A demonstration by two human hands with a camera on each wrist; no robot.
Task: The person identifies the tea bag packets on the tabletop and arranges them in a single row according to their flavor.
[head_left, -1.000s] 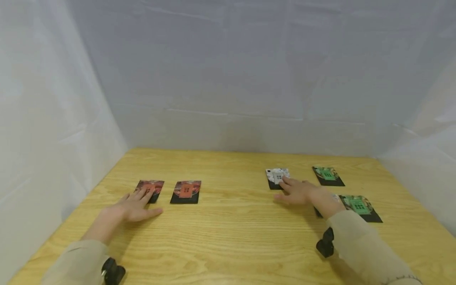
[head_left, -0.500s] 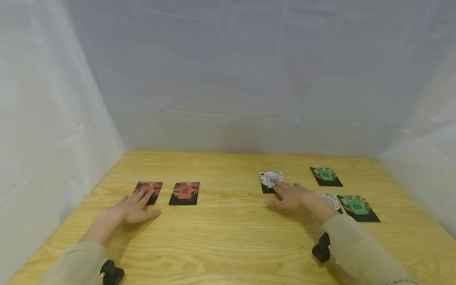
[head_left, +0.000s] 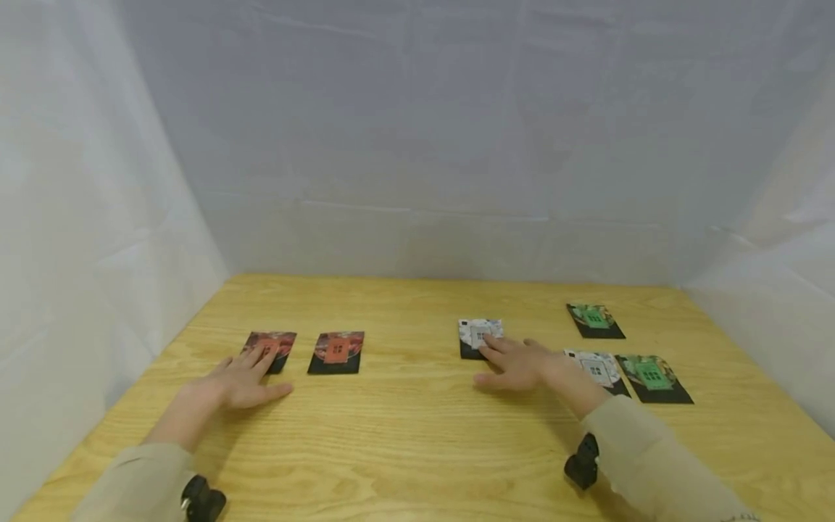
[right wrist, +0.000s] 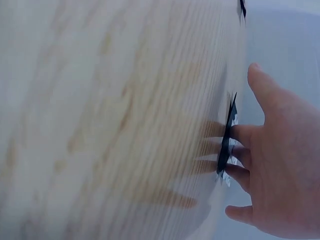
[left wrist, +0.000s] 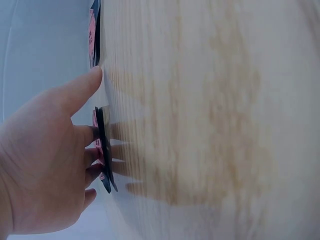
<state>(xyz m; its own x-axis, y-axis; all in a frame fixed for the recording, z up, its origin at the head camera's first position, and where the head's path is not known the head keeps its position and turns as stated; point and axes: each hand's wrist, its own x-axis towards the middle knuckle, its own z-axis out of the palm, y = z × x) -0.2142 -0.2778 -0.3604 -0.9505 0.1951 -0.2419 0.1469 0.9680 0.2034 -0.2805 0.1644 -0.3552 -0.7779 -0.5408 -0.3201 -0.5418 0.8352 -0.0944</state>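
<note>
On the left, my left hand (head_left: pixel 244 384) rests its spread, straight fingers on a flat packet with a red label (head_left: pixel 284 344). A second red-labelled packet (head_left: pixel 335 353) lies just to its right. My right hand (head_left: pixel 518 366) lays its outstretched fingertips on a white-and-black packet (head_left: pixel 468 335) right of the table's middle. In the right wrist view, that packet's dark edge (right wrist: pixel 227 137) shows under the fingers, with the thumb held apart. The left wrist view shows the red packet's side (left wrist: pixel 102 145) beneath the left fingertips.
Behind the right wrist lies another white-and-black packet (head_left: pixel 596 368), beside a green-labelled packet (head_left: pixel 654 377). A second green packet (head_left: pixel 595 320) lies farther back. White sheeting (head_left: pixel 417 145) encloses the wooden table (head_left: pixel 391 442) at the back and both sides.
My right hand has slid the white-and-black packet left and slightly nearer, uncovering the other white packet behind the wrist. The left hand stays on the red packet.
</note>
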